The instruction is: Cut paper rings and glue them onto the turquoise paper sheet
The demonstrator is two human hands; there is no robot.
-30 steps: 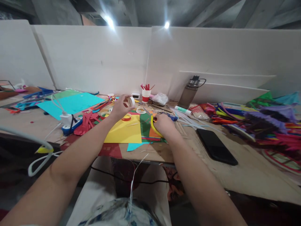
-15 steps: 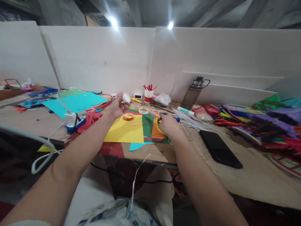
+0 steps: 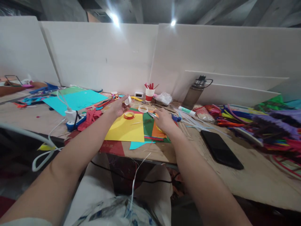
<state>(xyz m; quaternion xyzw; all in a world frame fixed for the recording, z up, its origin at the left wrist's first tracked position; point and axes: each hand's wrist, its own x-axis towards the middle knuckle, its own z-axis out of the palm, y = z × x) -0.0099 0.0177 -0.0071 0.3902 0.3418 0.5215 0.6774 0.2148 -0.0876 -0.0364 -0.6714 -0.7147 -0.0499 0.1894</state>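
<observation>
My left hand (image 3: 121,107) is closed on a small white round piece (image 3: 128,100), held up over the back of the yellow paper (image 3: 125,129). Below it, a shallow ring with a red and yellow band (image 3: 129,115) rests on that sheet. My right hand (image 3: 164,119) is closed around scissors (image 3: 152,115); their blades point up and left, and the fingers hide most of the handles. Just beyond the blades lies a white ring (image 3: 143,109). Green paper (image 3: 147,125) and orange paper (image 3: 156,131) are under the scissors and my right hand.
A red-and-white cup of red strips (image 3: 150,95) stands at the back, left of a grey bottle (image 3: 194,92). A black phone (image 3: 221,150) and bundled colourful craft sticks (image 3: 235,116) lie right. Left are turquoise paper (image 3: 77,101) and a power strip (image 3: 76,122).
The white round piece has turned from face-on to more edge-on in my left hand. My right hand has shifted slightly left and forward over the scissors, covering more of the handles.
</observation>
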